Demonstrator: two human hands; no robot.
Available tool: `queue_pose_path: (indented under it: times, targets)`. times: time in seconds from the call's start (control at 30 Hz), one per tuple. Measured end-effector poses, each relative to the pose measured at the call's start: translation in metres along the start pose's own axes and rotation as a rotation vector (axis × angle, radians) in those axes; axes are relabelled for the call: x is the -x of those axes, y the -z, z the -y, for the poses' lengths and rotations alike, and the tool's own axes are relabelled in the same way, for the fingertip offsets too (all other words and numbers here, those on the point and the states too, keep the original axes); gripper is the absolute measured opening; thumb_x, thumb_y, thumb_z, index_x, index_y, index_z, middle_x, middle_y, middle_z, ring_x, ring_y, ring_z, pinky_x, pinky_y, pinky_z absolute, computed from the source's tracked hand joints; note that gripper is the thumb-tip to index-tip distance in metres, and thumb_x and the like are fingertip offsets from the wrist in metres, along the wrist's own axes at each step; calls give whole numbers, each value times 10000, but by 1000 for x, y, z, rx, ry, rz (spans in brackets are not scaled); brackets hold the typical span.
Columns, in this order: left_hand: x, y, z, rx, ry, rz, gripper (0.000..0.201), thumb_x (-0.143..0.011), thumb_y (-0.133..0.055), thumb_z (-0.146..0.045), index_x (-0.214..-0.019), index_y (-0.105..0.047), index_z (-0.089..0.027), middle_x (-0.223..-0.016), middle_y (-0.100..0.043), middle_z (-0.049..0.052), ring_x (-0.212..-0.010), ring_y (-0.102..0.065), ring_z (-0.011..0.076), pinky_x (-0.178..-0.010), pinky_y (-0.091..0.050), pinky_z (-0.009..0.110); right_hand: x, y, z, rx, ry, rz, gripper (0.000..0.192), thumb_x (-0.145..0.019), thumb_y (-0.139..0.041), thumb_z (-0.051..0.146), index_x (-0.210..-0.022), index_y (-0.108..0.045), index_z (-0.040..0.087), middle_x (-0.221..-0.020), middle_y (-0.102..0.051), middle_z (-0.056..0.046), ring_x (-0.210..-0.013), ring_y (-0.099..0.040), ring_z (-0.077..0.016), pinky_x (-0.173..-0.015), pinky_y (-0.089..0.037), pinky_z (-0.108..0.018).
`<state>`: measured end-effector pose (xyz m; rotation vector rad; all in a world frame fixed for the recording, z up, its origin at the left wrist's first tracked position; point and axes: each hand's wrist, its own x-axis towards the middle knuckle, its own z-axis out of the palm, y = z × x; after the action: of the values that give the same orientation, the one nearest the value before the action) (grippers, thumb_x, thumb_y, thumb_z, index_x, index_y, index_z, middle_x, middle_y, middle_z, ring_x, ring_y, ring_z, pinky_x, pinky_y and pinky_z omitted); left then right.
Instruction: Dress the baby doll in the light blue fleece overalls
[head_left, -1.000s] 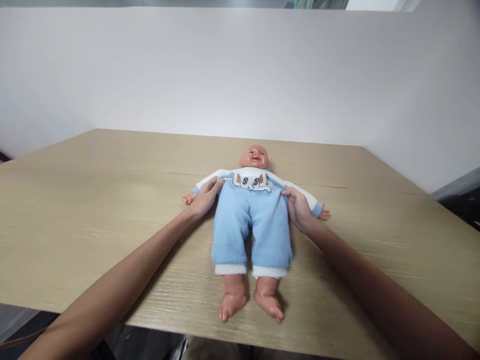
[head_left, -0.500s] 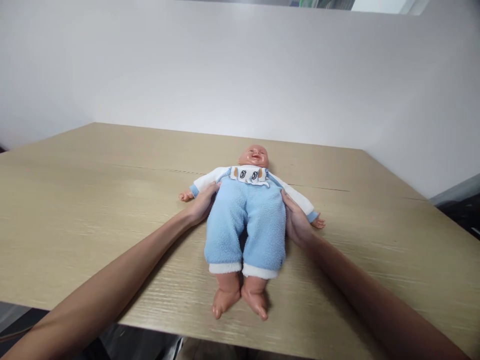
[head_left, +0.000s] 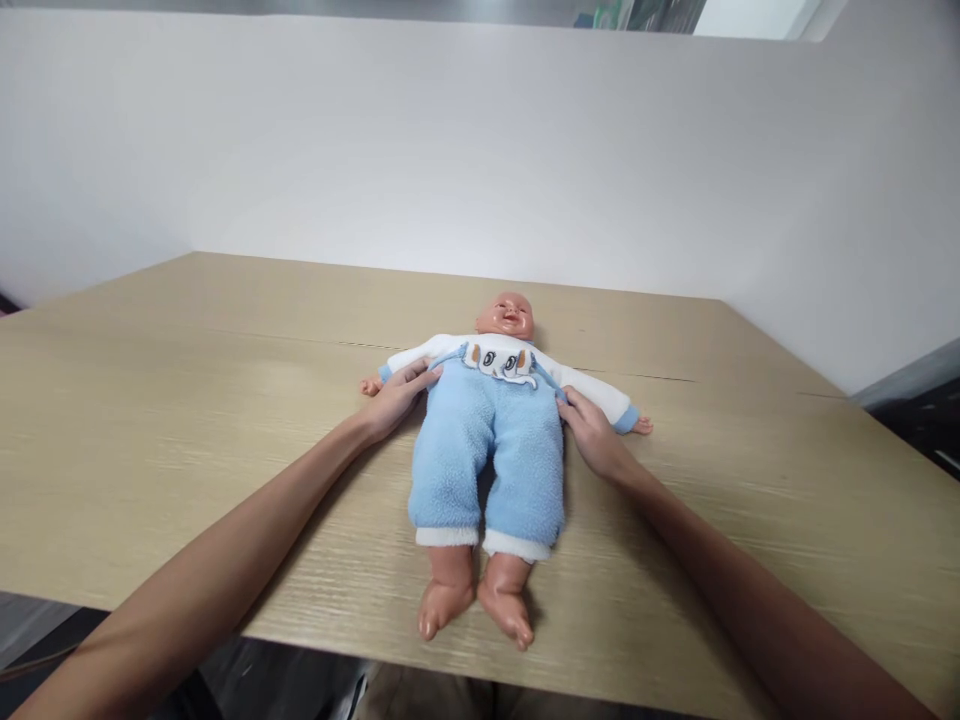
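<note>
Flat on its back on the table, the doll lies between both hands. Left hand and right hand each pinch the blue trousers at the waist, one on either side.

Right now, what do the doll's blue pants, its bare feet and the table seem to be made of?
The blue pants look like soft fleece: fuzzy, nubby pile, matte. The doll's feet look like moulded plastic or vinyl: smooth with a slight sheen. The table shows pale wood grain, matte; likely laminate, though solid wood can't be ruled out.
</note>
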<state>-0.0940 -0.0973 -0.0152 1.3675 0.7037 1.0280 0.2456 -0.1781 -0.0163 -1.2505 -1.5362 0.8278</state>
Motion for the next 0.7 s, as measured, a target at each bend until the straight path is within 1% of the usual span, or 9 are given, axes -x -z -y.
queue_pose_path:
  times: [0.07, 0.13, 0.2, 0.27, 0.37, 0.43, 0.5, 0.63, 0.7]
  targets:
    - [2, 6, -3, -173, -9, -5, 392, -995, -713, -542, -1180, -730, -197, -1096, -736, 59, -1049, -644, 242, -970, -458, 346, 3, 6, -1, 179, 85, 35, 197, -993, -583, 377, -838, -530, 267, -849, -572, 5, -836, -528, -234, -826, -426, -378]
    - [3, 10, -5, -359, -26, -17, 406, -990, -692, -589, -1117, -738, -207, -1082, -735, 52, -1094, -631, 269, -1019, -452, 368, 4, 8, -2, 211, 102, 51, 135, -986, -562, 338, -877, -527, 266, -856, -559, 10, -831, -520, -229, -815, -414, -371]
    - [4, 11, -6, -501, -46, -45, 437, -983, -673, -628, -1089, -770, -215, -1214, -749, 70, -1277, -584, 324, -1154, -398, 399, 5, 4, -2, 167, 77, 41, 116, -986, -561, 351, -907, -549, 267, -877, -577, 10, -851, -533, -229, -836, -425, -367]
    - [5, 9, -6, -532, -42, -55, 468, -987, -648, -644, -1141, -801, -229, -1400, -723, 70, -1440, -504, 359, -1261, -314, 409, 5, -4, -3, 77, 41, 4, 107, -981, -576, 369, -946, -591, 269, -926, -620, 4, -909, -565, -238, -886, -446, -368]
    - [6, 0, -6, -412, -8, -49, 508, -1003, -623, -634, -1286, -790, -246, -1520, -679, 56, -1506, -488, 366, -1300, -301, 417, 5, -20, -2, -191, -45, -76, 112, -943, -605, 369, -999, -641, 278, -1036, -703, -8, -1051, -621, -258, -994, -480, -378]
    - [6, -9, -5, -310, -3, -88, 505, -997, -643, -611, -1302, -788, -236, -1526, -680, 61, -1512, -499, 359, -1307, -308, 419, 4, -31, -2, -417, -122, -133, 138, -904, -627, 360, -1015, -657, 284, -1098, -743, -8, -1138, -645, -265, -1067, -489, -393]
    - [6, -20, -4, -170, -7, -147, 488, -974, -689, -584, -1275, -797, -216, -1490, -707, 75, -1495, -526, 352, -1303, -329, 423, 3, -39, -3, -575, -175, -188, 190, -868, -663, 356, -1043, -675, 284, -1153, -765, -8, -1194, -659, -268, -1131, -479, -408]
    - [3, -35, 0, 207, 93, -206, 497, -908, -793, -544, -1251, -794, -184, -1385, -766, 90, -1420, -609, 344, -1246, -435, 427, -3, -45, -10, -661, -193, -248, 269, -848, -706, 372, -1099, -708, 276, -1201, -787, -21, -1196, -688, -280, -1166, -478, -439]
    - [2, -36, 1, 307, 146, -218, 476, -887, -830, -504, -1236, -794, -183, -1364, -776, 84, -1392, -635, 329, -1231, -458, 409, -7, -44, -13, -652, -176, -249, 286, -861, -706, 390, -1124, -716, 276, -1196, -793, -25, -1181, -700, -283, -1148, -494, -449]
